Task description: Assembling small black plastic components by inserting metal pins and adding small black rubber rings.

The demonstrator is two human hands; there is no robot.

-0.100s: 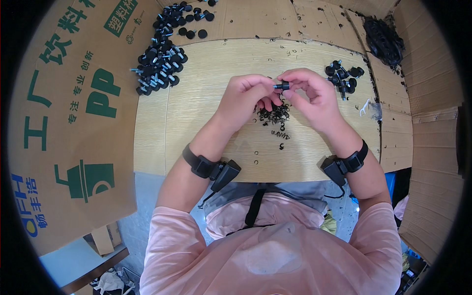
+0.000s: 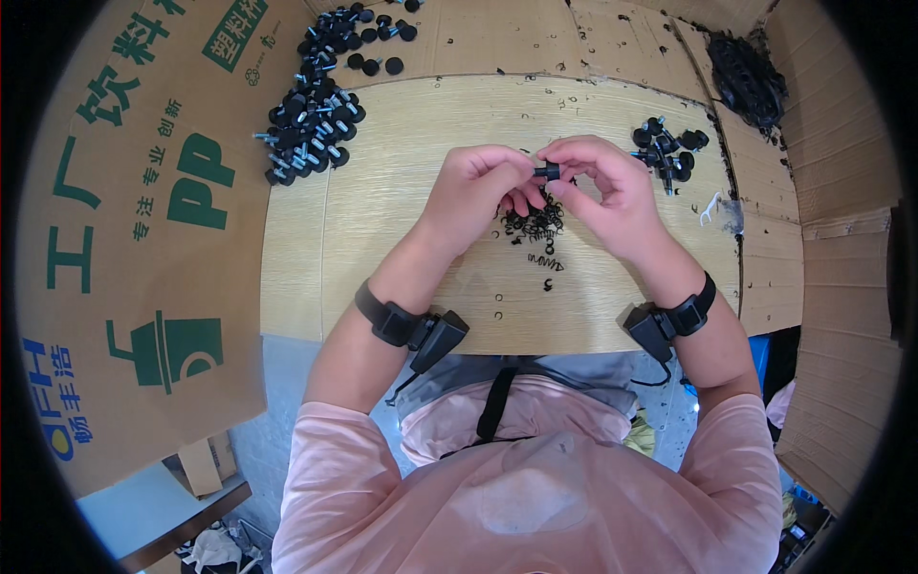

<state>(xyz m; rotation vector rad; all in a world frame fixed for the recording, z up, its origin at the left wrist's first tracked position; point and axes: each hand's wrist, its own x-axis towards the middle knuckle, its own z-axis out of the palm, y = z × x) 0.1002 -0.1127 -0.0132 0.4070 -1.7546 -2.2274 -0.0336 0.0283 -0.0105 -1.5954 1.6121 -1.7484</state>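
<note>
Between my hands, over the middle of the table [image 2: 402,268], is a small black knob with a thin stud [image 2: 549,172]. My left hand [image 2: 478,191] pinches the stud end with thumb and fingers. My right hand [image 2: 617,187] curves around the knob's other end, index finger above and thumb below. Just below the fingers lies a heap of small black split rings [image 2: 535,222], partly hidden by my left fingertips. A short row of linked black rings [image 2: 545,261] trails toward me from the heap.
At the far left is a large pile of black knobs with silver threaded studs [image 2: 311,129]. A smaller group of knobs [image 2: 665,153] lies right. Beyond it are a white open-ended tool [image 2: 709,209] and a black tangled bundle [image 2: 746,81]. Cardboard walls [image 2: 143,268] flank the table.
The knob has shifted and turned very slightly between my fingers. My right thumb and index finger have moved a little to the left; the left hand is nearly still.
</note>
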